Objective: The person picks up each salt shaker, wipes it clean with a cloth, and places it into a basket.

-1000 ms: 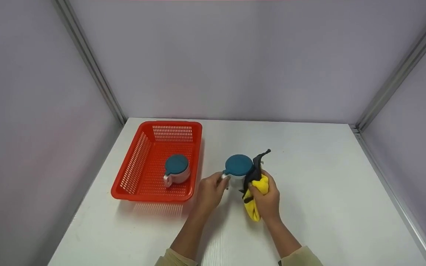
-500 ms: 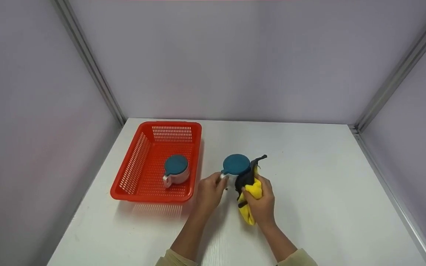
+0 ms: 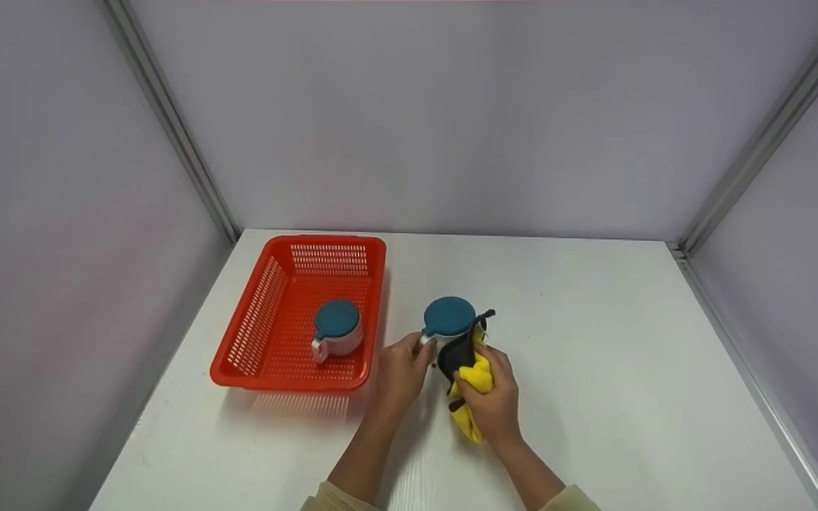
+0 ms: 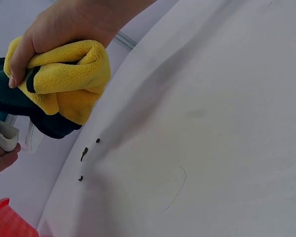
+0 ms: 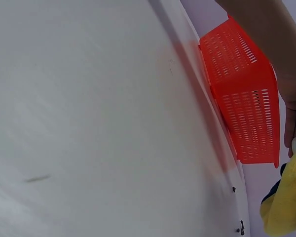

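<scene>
A clear seasoning jar with a round blue lid [image 3: 449,316] is in the middle of the head view. My left hand [image 3: 400,372] pinches its white handle [image 4: 7,136] between thumb and fingers. With my right hand [image 3: 495,397] I grip a bunched yellow and dark cloth [image 4: 71,74], its dark side against the jar's near right side. The cloth hides much of the jar's body, and its dark corner sticks up beside the lid. In the left wrist view, the jar and cloth show above the table top.
To the left stands a red perforated basket [image 3: 288,384], holding a similar blue-lidded jar [image 3: 341,344] with a white handle. Small dark crumbs [image 4: 84,154] lie on the white table [image 3: 593,355] below the hands. Grey panels [image 3: 416,121] enclose the table's back and sides.
My right hand and the cloth have moved left and toward me, around the jar's near side. The held jar has shifted slightly left, with my left hand still on its handle.
</scene>
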`<state>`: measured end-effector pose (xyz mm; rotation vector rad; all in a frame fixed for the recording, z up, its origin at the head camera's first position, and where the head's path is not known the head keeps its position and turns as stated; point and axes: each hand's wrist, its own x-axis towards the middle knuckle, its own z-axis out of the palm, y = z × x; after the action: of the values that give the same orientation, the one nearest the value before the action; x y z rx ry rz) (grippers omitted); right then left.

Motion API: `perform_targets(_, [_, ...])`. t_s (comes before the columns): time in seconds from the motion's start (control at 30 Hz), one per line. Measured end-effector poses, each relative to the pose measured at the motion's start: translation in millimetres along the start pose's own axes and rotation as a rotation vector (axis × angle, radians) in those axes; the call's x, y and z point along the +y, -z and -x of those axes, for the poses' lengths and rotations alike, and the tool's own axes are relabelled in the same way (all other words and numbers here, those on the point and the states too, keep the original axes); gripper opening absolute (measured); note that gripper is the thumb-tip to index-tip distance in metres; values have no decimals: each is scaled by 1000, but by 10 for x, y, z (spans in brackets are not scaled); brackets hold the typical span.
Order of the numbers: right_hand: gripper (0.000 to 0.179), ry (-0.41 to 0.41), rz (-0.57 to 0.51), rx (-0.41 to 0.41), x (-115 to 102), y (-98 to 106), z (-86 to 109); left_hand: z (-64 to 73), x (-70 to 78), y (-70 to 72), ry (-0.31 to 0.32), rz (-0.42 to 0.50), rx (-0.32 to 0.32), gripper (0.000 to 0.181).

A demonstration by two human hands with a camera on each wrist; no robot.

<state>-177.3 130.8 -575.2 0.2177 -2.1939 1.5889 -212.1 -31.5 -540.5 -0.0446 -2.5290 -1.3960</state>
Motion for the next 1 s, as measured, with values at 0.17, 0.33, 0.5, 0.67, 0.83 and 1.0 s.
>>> perform_targets(0.17, [56, 2, -2, 7, -11, -13, -9, 2, 16, 0, 12, -6, 4, 11])
perform_targets(0.33, [58, -85, -5, 28, -22, -9, -40, -4, 19, -15, 11, 30, -9, 11])
perform_targets(0.5, [60, -183, -5, 49, -50, 10, -87, -7, 12, -19, -16, 35, -17, 11])
perform_targets(0.67, [60, -260, -51, 63, -65, 73, -158, 6, -18, -6, -97, 51, -31, 11])
perform_targets(0.83, [59, -312, -112, 51, -26, 143, -199, 13, -42, 14, -160, 97, -50, 11])
perform_targets(1.0, [58, -356, -151, 30, 17, 188, -221, 19, -49, 43, -164, 119, -88, 10])
